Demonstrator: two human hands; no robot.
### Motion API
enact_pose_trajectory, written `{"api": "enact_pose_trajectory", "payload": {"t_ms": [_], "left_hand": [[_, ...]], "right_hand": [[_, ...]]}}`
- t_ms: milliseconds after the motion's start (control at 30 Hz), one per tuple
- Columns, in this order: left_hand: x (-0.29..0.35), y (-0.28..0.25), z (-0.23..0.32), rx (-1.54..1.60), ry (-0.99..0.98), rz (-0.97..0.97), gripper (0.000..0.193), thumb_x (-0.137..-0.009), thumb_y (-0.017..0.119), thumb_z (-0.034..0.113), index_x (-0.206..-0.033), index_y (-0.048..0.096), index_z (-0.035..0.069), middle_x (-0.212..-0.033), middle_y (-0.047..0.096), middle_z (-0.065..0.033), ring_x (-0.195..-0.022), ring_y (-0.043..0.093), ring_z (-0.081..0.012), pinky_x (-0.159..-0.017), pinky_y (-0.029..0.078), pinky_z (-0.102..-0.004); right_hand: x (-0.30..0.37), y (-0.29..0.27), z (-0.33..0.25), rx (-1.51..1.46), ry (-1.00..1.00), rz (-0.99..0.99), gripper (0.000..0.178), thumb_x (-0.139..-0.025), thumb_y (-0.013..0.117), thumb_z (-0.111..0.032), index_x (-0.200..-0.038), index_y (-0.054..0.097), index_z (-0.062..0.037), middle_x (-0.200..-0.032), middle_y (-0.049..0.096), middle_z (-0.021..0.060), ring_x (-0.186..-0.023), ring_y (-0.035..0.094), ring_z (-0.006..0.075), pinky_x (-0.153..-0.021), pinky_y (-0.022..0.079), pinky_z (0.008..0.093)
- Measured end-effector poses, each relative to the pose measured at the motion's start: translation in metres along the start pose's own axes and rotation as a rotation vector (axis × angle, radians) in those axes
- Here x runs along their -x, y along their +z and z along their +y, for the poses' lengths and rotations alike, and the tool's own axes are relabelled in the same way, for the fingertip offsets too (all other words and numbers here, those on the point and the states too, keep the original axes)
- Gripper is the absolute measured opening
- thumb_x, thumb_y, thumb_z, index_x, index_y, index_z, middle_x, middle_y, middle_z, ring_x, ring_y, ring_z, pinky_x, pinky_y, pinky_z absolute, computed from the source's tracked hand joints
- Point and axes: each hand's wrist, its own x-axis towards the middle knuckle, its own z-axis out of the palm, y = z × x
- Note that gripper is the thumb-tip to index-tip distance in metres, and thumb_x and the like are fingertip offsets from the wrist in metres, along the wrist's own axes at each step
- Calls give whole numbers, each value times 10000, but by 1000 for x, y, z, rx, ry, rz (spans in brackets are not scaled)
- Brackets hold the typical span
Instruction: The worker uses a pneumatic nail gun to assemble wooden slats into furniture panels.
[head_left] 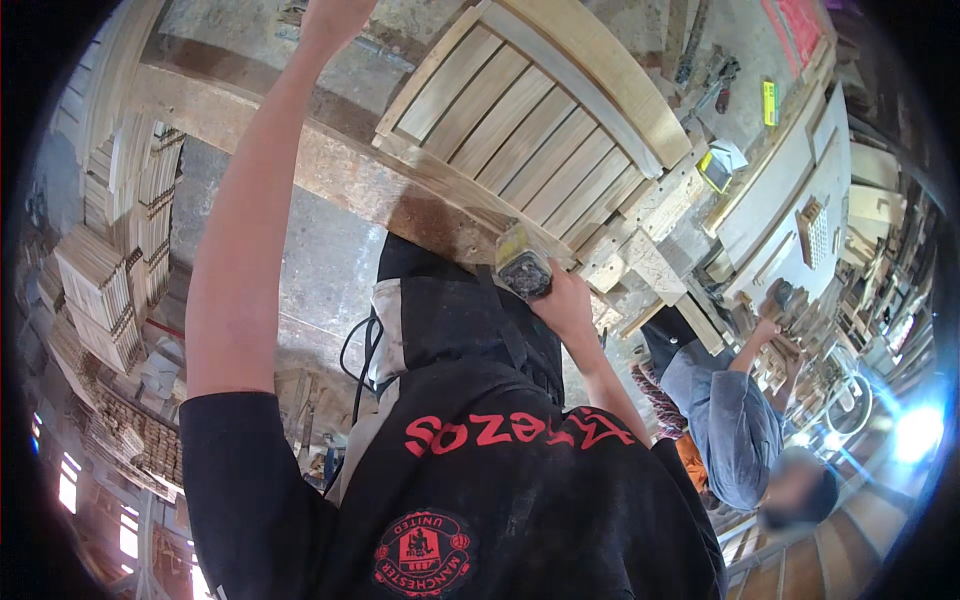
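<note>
black-and-yellow tool [521, 266] in closed grip of right hand [566, 304]

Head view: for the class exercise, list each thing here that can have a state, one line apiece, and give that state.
Right hand: closed around the yellow-and-black tool.
Yellow-and-black tool: held; running or not, cannot tell.
Left hand: cut off by the upper edge; grip cannot be told.
Slatted wooden panel: lying on the workbench, slats set in its frame.
Wooden pieces: stacked.
</note>
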Motion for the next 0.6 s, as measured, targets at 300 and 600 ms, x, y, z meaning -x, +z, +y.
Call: {"api": "enact_pose_trajectory", "payload": {"t_ms": [300,600], "left_hand": [[2,1,2,5,-52,4,259,-927,549,159,-725,504,3,-625,487,-45,-577,483,-143,-552,410,-339],[-1,-2,1,-62,-11,21,262,-930,560,165,-742,516,-11,-624,486,-63,-562,474,-156,-555,410,-341]], "right_hand": [[-8,-4,-1,-38,13,10,616,-645,795,-227,-1185,603,0,-810,681,215,-774,660,419,-693,532,491],[9,-6,7,42,126,-9,590,-687,753,-217,-1210,597,6,-803,672,251,-796,654,439,-713,528,512]]}}
